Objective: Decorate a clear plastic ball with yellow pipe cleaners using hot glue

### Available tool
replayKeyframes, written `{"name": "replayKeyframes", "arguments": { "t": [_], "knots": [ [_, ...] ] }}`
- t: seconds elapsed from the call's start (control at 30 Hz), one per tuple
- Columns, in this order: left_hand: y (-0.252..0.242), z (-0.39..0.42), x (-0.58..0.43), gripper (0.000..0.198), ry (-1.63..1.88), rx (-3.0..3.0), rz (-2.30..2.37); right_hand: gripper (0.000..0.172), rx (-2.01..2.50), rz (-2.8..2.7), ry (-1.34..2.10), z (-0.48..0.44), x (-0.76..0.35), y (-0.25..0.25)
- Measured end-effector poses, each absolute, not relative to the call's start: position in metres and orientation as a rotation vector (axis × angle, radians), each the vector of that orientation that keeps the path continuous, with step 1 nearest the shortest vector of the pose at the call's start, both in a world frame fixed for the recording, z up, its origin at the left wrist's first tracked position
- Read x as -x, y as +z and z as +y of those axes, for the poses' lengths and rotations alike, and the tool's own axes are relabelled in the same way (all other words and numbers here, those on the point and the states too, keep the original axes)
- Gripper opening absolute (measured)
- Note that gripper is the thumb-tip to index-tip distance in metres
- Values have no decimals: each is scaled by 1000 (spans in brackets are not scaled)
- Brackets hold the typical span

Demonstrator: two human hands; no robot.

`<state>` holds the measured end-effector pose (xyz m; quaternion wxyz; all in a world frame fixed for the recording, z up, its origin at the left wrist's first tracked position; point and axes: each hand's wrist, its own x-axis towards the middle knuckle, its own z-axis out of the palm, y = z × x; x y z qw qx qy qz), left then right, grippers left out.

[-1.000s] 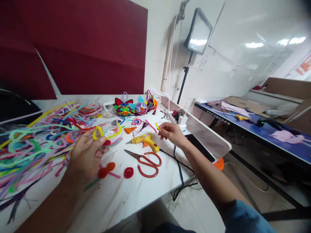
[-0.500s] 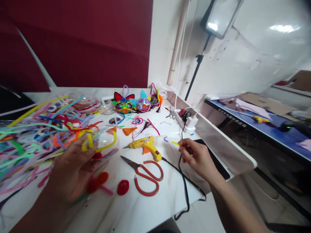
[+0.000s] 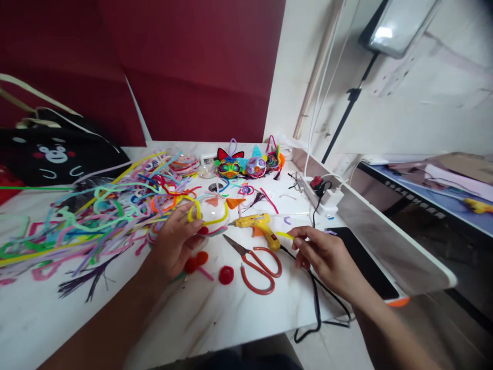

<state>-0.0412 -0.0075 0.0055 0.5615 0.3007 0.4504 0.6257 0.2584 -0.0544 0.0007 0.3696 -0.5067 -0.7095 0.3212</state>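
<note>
My left hand point(image 3: 175, 241) is closed around a clear plastic ball point(image 3: 214, 211) trimmed with yellow, red and pink pipe cleaner. Between the thumb and fingertips of my right hand point(image 3: 327, 254) is a short piece of yellow pipe cleaner point(image 3: 284, 235), its free end pointing left. A yellow hot glue gun point(image 3: 252, 221) lies on the table between the two hands, nozzle toward the ball. In front of it rest open scissors with orange-red handles point(image 3: 259, 267). A red fuzzy coil point(image 3: 226, 275) sits left of the scissors, with orange and red coils point(image 3: 197, 261) below the ball.
Loose pipe cleaners point(image 3: 115, 205) pile up at the left. Several decorated balls point(image 3: 230, 167) stand by the back wall. To the right are a power strip point(image 3: 325, 205), a black flat tablet point(image 3: 365, 264) and the glue gun's black cord point(image 3: 316, 303). A black bag point(image 3: 57, 149) lies far left.
The view has swung left, bringing the black bag into sight. My hands have come slightly closer together, still holding the ball and the yellow piece.
</note>
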Motion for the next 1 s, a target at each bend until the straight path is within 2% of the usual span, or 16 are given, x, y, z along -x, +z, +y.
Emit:
{"name": "replayKeyframes", "arguments": {
  "t": [0.13,0.33,0.67,1.0],
  "knots": [
    [-1,-6,43,57,1501,-832,1002,31,1239,-1814,845,-66,-242,0],
    [-2,-6,42,55,1501,-939,899,24,1168,-1726,973,-74,-210,5],
    [-1,-6,44,65,1490,-985,821,13,1131,-1679,704,-47,-176,21],
    [-6,-1,46,67,1523,-1045,847,12,1112,-1669,538,-8,-165,18]
  ]
}}
